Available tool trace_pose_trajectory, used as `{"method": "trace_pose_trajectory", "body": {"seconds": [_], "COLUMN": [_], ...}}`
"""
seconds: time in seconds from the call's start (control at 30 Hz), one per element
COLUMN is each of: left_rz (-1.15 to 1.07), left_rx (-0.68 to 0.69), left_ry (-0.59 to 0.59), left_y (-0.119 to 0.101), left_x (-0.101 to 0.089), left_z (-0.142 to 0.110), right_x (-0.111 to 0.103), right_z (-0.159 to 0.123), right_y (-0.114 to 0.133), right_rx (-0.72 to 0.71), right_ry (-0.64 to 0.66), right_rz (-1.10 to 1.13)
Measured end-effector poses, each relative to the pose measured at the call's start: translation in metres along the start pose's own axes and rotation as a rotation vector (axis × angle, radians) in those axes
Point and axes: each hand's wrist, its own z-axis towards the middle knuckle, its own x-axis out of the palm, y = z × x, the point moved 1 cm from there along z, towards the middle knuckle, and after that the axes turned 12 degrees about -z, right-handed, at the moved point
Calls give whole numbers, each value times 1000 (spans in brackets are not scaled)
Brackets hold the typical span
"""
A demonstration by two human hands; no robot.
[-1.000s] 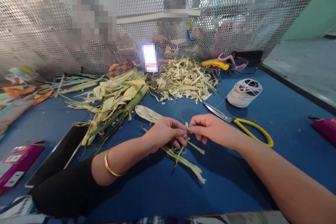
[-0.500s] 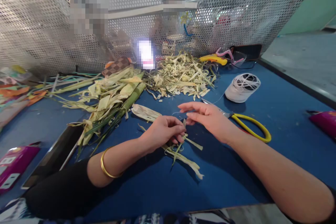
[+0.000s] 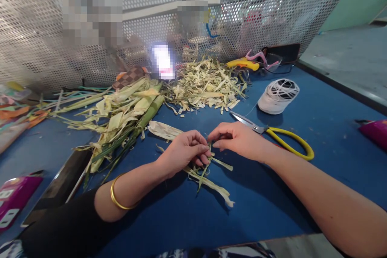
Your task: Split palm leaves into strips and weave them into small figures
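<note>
My left hand [image 3: 193, 150] is closed on a small bundle of corn husk strips [image 3: 208, 187], pinched between thumb and fingers. Loose strip ends stick out below and to the right of it. A broad dry husk leaf [image 3: 163, 130] lies behind that hand on the table. My right hand [image 3: 231, 140] meets it from the right, thumb and forefinger closed at the top of the bundle on fine white thread, which shows only faintly. Scissors with yellow handles [image 3: 290, 142] lie just beyond the right wrist. A spool of white thread [image 3: 278, 96] stands behind them.
A heap of husk scraps [image 3: 208, 86] and a pile of longer husks [image 3: 130, 113] lie along the back. A perforated metal panel [image 3: 145, 28] rises behind. Yellow-handled cutters [image 3: 243, 63] and safety glasses [image 3: 269, 64] sit back right. Purple pouches [image 3: 22, 195] flank the table [image 3: 256, 209].
My right hand has lowered and closed its thumb and fingers beside my left hand; before, its fingers were spread with thread near them. The left hand keeps its pinch. The view has shifted slightly.
</note>
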Motion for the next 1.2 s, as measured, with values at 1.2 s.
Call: {"method": "trace_pose_trajectory", "body": {"seconds": [1.2], "left_rz": [24], "left_rx": [-43], "left_ry": [-161], "left_y": [-8], "left_x": [-5], "left_z": [0], "right_x": [9], "right_z": [-2], "right_y": [3], "right_rx": [-104], "right_ry": [-84], "right_rz": [4]}}
